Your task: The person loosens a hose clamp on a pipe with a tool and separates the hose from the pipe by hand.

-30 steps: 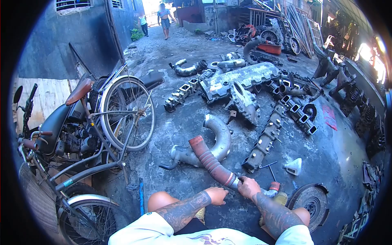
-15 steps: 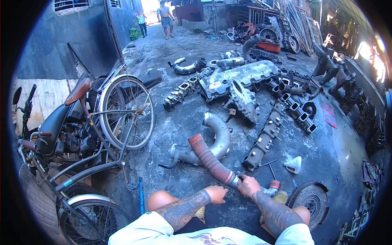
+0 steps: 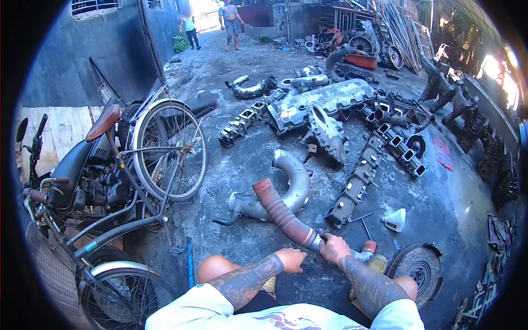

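Note:
A red ribbed hose (image 3: 283,213) is clamped to a metal pipe (image 3: 314,242), which ends in a short red coupling (image 3: 369,246) near my right shoe. My right hand (image 3: 334,249) is closed around the pipe just behind the clamp. My left hand (image 3: 291,259) hangs loosely in front of my left knee, fingers partly stretched out and holding nothing. Under the hose's upper part lies a curved grey metal pipe (image 3: 297,184). A T-shaped tool (image 3: 361,221) and a white plastic funnel-like piece (image 3: 395,220) rest on the ground beyond my right hand.
A toothed flywheel (image 3: 416,270) lies by my right knee. Ahead are a large ribbed engine cover (image 3: 324,104) and several manifolds (image 3: 357,184). To the left stand a bicycle (image 3: 170,151) and a motorcycle (image 3: 71,165). Two people (image 3: 230,25) are in the alley.
The people in the background have shifted slightly. My hands and the hose have hardly moved.

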`<state>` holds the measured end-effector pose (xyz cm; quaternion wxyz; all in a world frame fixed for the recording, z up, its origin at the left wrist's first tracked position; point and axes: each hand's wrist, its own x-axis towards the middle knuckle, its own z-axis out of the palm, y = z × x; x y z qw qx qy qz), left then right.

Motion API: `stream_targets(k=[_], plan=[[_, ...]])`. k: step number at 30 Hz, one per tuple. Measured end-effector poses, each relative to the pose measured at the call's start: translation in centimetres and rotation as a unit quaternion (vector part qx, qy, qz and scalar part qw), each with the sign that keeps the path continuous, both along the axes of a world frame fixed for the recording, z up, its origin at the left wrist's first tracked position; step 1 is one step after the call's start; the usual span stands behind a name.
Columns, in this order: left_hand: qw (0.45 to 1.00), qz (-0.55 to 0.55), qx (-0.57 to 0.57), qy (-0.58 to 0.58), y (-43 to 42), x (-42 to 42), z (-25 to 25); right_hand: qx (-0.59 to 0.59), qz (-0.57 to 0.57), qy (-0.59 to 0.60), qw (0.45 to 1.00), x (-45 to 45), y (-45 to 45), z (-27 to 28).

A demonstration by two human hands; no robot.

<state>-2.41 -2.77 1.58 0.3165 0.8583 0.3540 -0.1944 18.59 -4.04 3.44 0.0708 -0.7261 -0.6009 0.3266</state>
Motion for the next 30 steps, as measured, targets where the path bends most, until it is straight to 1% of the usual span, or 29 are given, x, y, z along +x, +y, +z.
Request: stream_targets(k=[13,16,19,30], plan=[[1.0,0.006,0.002,-0.002,-0.1,0.0,0.6,0.01,0.006,0.005,1.0,0.2,0.0,-0.4],[1.0,-0.009,-0.003,0.017,0.1,0.1,0.3,-0.015,-0.005,0.008,1.0,0.0,0.0,0.2],[1.0,-0.004,-0.014,0.009,0.1,0.0,0.0,-0.008,-0.005,0.01,1.0,0.0,0.0,0.2],[1.0,-0.009,0.004,-0.003,0.1,0.0,0.0,-0.014,0.007,0.007,1.0,0.3,0.1,-0.4]])
